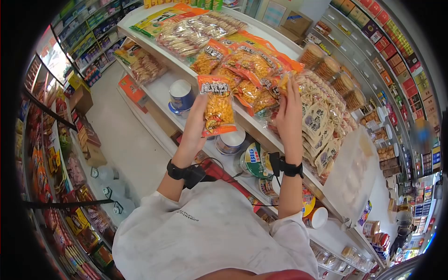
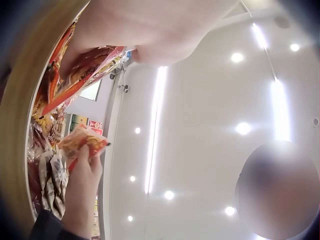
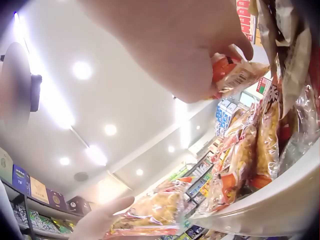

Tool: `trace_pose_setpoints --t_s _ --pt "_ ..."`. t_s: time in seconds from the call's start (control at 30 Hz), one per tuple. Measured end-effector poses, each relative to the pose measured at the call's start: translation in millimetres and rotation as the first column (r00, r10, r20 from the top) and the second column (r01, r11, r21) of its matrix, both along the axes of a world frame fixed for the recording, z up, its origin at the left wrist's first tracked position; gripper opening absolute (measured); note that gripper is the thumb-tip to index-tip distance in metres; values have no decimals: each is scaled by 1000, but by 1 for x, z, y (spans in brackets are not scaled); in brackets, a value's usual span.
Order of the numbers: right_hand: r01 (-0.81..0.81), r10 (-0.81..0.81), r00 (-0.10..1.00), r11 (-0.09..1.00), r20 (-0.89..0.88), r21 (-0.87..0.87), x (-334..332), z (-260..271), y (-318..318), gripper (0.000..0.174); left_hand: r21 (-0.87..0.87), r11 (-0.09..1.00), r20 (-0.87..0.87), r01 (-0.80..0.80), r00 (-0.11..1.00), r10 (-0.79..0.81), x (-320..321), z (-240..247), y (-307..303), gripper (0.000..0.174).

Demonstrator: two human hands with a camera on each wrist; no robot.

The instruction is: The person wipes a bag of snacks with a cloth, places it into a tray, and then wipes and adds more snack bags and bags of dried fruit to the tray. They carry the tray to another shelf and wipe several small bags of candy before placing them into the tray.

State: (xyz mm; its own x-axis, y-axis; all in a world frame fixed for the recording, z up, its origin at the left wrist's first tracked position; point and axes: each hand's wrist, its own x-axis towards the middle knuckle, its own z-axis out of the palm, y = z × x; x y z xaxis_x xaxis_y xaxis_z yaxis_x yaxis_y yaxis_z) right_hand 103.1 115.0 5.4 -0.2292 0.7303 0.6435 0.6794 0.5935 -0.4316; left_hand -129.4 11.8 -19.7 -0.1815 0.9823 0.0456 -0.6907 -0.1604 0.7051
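Observation:
My left hand [image 1: 193,125] grips an orange-edged, clear snack bag [image 1: 218,106] full of yellow puffed pieces, held upright in front of the shelf. My right hand [image 1: 290,112] pinches a second orange snack bag [image 3: 235,77] by its edge, over the right end of a pile of like bags [image 1: 252,70]. In the head view the fingers mostly cover that second bag. The left wrist view shows it lifted in the right hand [image 2: 82,192], beside the shelf goods. Both wrists wear black camera bands.
Beige packets [image 1: 319,126] lie right of the pile, with round stacked biscuits [image 1: 326,67] behind. Long wrapped snacks [image 1: 200,30] fill the far left. A white shelf edge [image 1: 254,122] runs in front; tubs [image 1: 231,140] stand below it. Stocked racks line the aisle [image 1: 123,116].

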Motion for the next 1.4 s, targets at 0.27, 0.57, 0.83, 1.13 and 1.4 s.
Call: trace_pose_setpoints --t_s 0.27,0.57,0.83,1.13,1.4 --pt "-448 448 887 894 112 -27 -37 33 -85 67 17 985 90 171 981 -172 30 11 -5 52" --pt "-543 533 839 830 -109 -126 -59 17 -73 71 -36 993 36 116 993 -114 -2 6 -11 49" --pt "-310 299 940 950 -165 -48 -85 10 -32 31 -97 995 -24 -27 999 25 -26 -3 -26 58" --pt "-48 30 981 995 190 92 -79 -19 20 36 -71 995 46 -68 996 71 -39 -9 -25 50" --pt "-67 21 820 996 -571 -60 -55 30 -42 39 -26 999 -70 -20 997 18 -15 1 -13 51"
